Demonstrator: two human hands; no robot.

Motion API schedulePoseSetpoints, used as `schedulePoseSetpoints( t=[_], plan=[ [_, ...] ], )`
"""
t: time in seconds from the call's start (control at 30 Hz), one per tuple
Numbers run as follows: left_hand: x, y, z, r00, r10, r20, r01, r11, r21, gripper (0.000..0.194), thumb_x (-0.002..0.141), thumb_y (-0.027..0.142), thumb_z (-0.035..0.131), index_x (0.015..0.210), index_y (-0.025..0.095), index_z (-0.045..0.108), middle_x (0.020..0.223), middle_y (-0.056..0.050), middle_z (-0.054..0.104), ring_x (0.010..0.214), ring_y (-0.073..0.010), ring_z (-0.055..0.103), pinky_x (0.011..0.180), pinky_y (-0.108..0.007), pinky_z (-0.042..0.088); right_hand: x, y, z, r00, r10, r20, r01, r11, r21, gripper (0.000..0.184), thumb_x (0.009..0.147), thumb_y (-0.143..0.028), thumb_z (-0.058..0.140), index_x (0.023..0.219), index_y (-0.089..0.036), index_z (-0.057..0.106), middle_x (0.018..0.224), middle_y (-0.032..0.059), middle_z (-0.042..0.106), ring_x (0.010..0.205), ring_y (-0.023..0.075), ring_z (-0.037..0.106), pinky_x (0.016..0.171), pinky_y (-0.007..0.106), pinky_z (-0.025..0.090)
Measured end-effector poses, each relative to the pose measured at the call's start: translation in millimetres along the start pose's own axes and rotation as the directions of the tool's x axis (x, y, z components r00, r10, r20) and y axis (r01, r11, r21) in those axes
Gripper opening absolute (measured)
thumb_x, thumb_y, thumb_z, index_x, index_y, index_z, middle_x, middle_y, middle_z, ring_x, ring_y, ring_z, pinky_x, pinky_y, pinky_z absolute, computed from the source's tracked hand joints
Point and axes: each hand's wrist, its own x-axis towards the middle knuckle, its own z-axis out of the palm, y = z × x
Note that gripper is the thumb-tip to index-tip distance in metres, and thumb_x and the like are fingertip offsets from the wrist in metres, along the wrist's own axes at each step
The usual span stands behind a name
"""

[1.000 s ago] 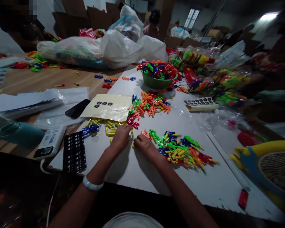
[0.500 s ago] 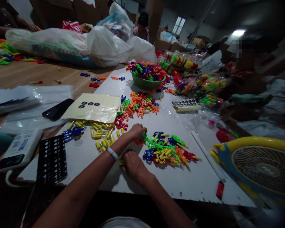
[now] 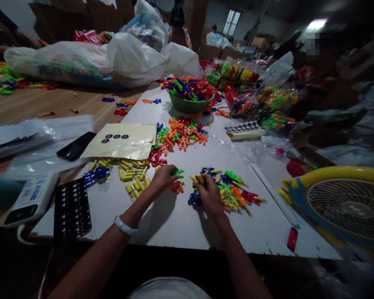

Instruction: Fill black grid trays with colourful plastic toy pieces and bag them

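Note:
My left hand (image 3: pixel 164 177) is closed on a green plastic figure (image 3: pixel 178 172), held just above the white board. Below it lies an orange figure (image 3: pixel 176 187). Pinched in my right hand (image 3: pixel 209 192) are yellow tubes (image 3: pixel 198 178), over the left side of a pile of figures joined with yellow tubes (image 3: pixel 237 195). A blue figure (image 3: pixel 195 199) lies beside that hand. Loose yellow tubes (image 3: pixel 137 182) are scattered left of my left hand. Beyond my hands sits a heap of mostly orange and red figures (image 3: pixel 182 135).
A green bowl (image 3: pixel 190 104) heaped with figures stands farther back. Sticker sheets (image 3: pixel 121 143), a phone (image 3: pixel 76 146), a white device (image 3: pixel 34 195) and a black tray (image 3: pixel 71 209) lie left. A yellow-blue fan (image 3: pixel 349 207) and red lighter (image 3: pixel 292 239) are right. Other people are behind.
My right hand has moved right and up from the near board to the pile, with yellow tubes in it. My left hand has drawn back left with a green figure.

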Motion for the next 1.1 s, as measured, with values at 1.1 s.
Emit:
schedulePoseSetpoints(
  t=[1.1],
  plan=[
    [-24.2, -41.5, -16.8, 0.963, 0.12, -0.239, -0.1, 0.99, 0.097, 0.036, 0.086, 0.009, 0.046, 0.114, 0.018, 0.066, 0.12, -0.01, 0.065, 0.113, -0.0242, 0.056, 0.098, -0.04, 0.045, 11.4, 6.3, -59.7, 0.952, -0.293, 0.087, 0.292, 0.786, -0.545, 0.031, 0.077, -0.006, 0.045, 0.097, -0.019, 0.064, 0.1, 0.0105, 0.064, 0.098, 0.0258, 0.057, 0.09, 0.042, 0.044]
  ],
)
